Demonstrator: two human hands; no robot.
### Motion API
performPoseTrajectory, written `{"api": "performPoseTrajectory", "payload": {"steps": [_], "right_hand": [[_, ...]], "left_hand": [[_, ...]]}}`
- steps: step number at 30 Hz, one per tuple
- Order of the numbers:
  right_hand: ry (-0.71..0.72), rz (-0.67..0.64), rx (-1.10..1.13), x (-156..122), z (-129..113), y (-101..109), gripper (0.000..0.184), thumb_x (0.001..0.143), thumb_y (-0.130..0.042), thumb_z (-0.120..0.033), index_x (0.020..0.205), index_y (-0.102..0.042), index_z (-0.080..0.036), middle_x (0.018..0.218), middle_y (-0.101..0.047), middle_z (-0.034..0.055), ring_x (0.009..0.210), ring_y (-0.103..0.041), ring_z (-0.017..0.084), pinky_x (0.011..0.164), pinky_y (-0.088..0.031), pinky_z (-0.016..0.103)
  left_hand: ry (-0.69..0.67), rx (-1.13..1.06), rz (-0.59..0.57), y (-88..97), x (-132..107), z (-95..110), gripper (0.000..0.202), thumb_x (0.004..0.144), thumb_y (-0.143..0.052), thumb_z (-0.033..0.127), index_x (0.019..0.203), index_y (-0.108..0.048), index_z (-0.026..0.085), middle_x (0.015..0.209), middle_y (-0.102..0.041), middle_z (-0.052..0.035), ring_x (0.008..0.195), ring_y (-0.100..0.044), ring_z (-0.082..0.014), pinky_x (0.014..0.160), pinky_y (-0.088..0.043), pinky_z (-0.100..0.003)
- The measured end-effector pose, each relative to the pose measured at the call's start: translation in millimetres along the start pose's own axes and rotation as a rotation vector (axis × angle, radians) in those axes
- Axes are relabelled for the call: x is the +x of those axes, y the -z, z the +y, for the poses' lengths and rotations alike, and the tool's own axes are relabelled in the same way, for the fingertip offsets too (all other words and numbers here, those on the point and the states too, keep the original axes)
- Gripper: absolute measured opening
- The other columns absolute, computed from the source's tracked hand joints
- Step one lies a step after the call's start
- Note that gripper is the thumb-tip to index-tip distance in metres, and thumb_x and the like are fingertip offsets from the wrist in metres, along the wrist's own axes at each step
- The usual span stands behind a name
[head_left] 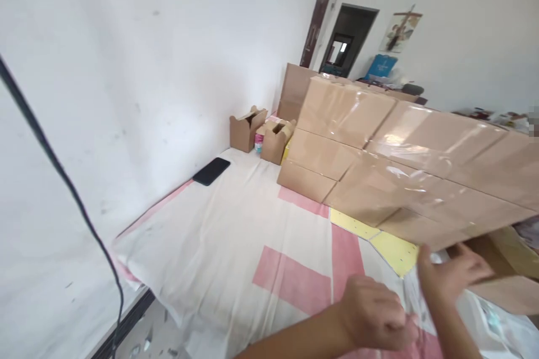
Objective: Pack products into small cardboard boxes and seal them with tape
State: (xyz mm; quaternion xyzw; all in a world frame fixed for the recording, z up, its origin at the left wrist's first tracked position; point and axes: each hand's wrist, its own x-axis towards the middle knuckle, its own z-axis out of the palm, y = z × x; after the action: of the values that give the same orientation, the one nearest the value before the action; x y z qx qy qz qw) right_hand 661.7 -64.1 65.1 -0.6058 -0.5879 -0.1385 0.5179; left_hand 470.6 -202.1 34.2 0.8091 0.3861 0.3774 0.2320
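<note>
L grip (374, 311): fingers curled in like a fist. I see nothing in it, but the palm side is hidden, so can't confirm contents. R grip (452, 274): spread, thumb apart from fingers, nothing visibly held.

Nearest item, the open carton (505, 252), is just beyond and right of R grip; fingers overlap its mouth in my view, so contact n/c (not confirmed). White tub (469, 311) sits right of R grip, on the near side. Yellow sheet (398, 252) lies left of R thumb, at the foot of the carton stack (416, 151). Phone (211, 171) is well left of and beyond L grip, on the cloth-covered bench (219, 247).

Risks, my judgement: R grip could snag the carton flap (505, 294) or jog the tub, cause: tight spacing. A knock from R fingers could shift the stack's base, esp. if the sheet slides on loose cloth. The 2 grips are close; they could foul each other.

Obscured: both grips blurred. Carton interior dark, contents unknown. Tub part-hidden by R forearm; the teal item (492, 317) by it too soft to ID. Stack cut off at R edge, L forearm at bottom.
</note>
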Motion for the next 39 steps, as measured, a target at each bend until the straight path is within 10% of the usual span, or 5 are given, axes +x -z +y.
{"api": "performPoseTrajectory", "payload": {"steps": [5, 9, 13, 23, 39], "right_hand": [[0.324, -0.457, 0.283, -82, -164, -95, 0.042, 0.091, -0.054, -0.045, 0.124, -0.059, -0.021, 0.120, -0.061, 0.0189, 0.104, -0.062, 0.034, 0.091, -0.054, 0.055], [0.433, -0.589, 0.583, -125, -279, -182, 0.028, 0.093, -0.048, -0.030, 0.114, -0.064, -0.019, 0.116, -0.068, 0.0144, 0.104, -0.065, 0.027, 0.090, -0.055, 0.045], [0.413, -0.763, 0.595, -146, -369, -263, 0.046, 0.088, -0.047, -0.021, 0.131, -0.061, -0.017, 0.147, -0.055, 0.0160, 0.114, -0.065, 0.026, 0.097, -0.055, 0.044], [0.364, -0.887, 0.429, -90, -440, -404, 0.069, 0.077, -0.043, 0.000, 0.146, -0.050, -0.007, 0.163, -0.033, 0.0180, 0.148, -0.039, 0.028, 0.118, -0.039, 0.044], [0.346, -0.924, 0.006, -76, -494, -409, 0.028, 0.088, -0.049, -0.002, 0.107, -0.068, -0.010, 0.124, -0.064, 0.0218, 0.102, -0.070, 0.027, 0.087, -0.052, 0.033]], "left_hand": [[0.318, -0.117, 0.871, 166.9, -51, -78, 0.024, 0.092, -0.051, 0.029, 0.069, -0.043, 0.024, 0.068, -0.055, -0.0022, 0.063, -0.050, -0.0147, 0.064, -0.046, -0.030], [0.548, 0.264, 1.024, 300.4, -86, -187, 0.004, 0.086, -0.062, 0.025, 0.086, -0.059, 0.022, 0.090, -0.067, -0.0040, 0.091, -0.062, -0.0201, 0.088, -0.049, -0.034], [0.775, 0.416, 1.088, 376.5, -74, -288, 0.072, 0.071, -0.082, 0.030, 0.133, -0.051, 0.013, 0.138, -0.056, -0.0204, 0.131, -0.050, -0.0353, 0.110, -0.040, -0.049], [1.081, 0.503, 1.108, 370.9, 18, -416, 0.110, 0.076, -0.076, 0.053, 0.159, -0.016, 0.010, 0.163, -0.026, -0.0280, 0.153, -0.026, -0.0366, 0.123, -0.026, -0.049], [0.871, 0.363, 1.235, 370.1, 14, -429, 0.040, 0.098, -0.033, 0.005, 0.130, -0.055, 0.014, 0.156, -0.043, -0.0205, 0.146, -0.043, -0.0243, 0.117, -0.041, -0.041]]}}
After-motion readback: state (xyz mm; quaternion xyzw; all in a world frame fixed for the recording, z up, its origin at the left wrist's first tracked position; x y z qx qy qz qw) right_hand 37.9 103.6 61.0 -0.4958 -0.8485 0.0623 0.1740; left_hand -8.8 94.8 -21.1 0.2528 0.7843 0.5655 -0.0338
